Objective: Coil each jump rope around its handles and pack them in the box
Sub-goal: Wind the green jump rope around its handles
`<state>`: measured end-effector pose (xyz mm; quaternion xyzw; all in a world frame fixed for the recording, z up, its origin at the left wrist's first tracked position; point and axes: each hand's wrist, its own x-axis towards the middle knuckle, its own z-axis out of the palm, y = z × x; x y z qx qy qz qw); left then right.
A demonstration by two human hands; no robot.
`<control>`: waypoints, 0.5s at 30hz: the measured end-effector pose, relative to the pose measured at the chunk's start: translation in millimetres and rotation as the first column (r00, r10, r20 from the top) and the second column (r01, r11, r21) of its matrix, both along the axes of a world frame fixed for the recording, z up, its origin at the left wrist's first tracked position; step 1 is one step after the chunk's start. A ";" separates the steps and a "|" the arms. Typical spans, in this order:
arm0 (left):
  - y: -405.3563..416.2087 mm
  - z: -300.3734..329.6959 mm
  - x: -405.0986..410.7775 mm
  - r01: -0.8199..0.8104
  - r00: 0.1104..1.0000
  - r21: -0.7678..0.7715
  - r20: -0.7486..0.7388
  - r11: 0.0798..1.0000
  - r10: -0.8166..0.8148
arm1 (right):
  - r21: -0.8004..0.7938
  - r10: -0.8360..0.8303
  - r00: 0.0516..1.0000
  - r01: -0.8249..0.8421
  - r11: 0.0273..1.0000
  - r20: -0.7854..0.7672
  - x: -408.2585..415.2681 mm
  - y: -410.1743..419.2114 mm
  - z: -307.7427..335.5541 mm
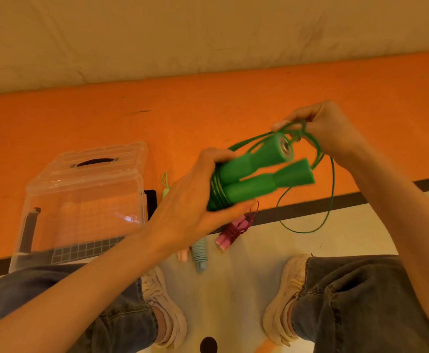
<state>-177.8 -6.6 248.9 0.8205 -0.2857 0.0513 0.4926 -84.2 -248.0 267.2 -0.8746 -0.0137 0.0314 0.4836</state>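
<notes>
Orange floor mat (80,118) under everything, cream wall behind it, and we're crouched over the clear plastic box (86,200), which sits there with its lid on as far as we can tell. Right of the box, up in the air, our left hand (190,200) is wrapped around the two green handles (254,171), pinning a few turns of green cord (330,189) already wound at the butt end. Further right of the box, our right hand (328,126) pinches the cord just past the handle tips, fingers curled tight on it. A long loop hangs slack below, so we'd call this mid-coil, not close to packing yet. Next up is probably feeding that slack around the handles, keeping tension so the turns don't slip. On the floor right of the box lie a pink coiled rope (231,233), a blue one (200,253), and a pale green one (165,187) just beside it.
</notes>
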 end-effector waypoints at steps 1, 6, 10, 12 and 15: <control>1.1 0.8 1.9 -0.040 0.999 -0.046 -0.015 0.998 0.039 | -0.020 -0.006 1.000 0.006 1.000 -0.003 -0.8 0.7 1.7; 6.6 1.4 13.3 -0.181 0.982 -0.191 -0.087 0.965 0.167 | -0.073 0.051 0.997 -0.055 0.996 -0.049 -8.7 2.1 6.0; 9.9 -2.1 21.0 -0.284 0.959 -0.147 -0.071 0.948 0.276 | -0.104 0.116 0.989 -0.125 0.987 -0.089 -15.1 2.8 8.0; 10.2 -1.7 22.7 -0.311 0.949 -0.171 -0.112 0.935 0.296 | -0.125 0.157 0.979 -0.173 0.977 -0.128 -19.5 3.4 7.2; 9.5 -1.4 23.6 -0.330 0.937 -0.225 -0.197 0.917 0.289 | -0.109 0.232 0.946 -0.261 0.959 -0.224 -23.5 1.5 7.1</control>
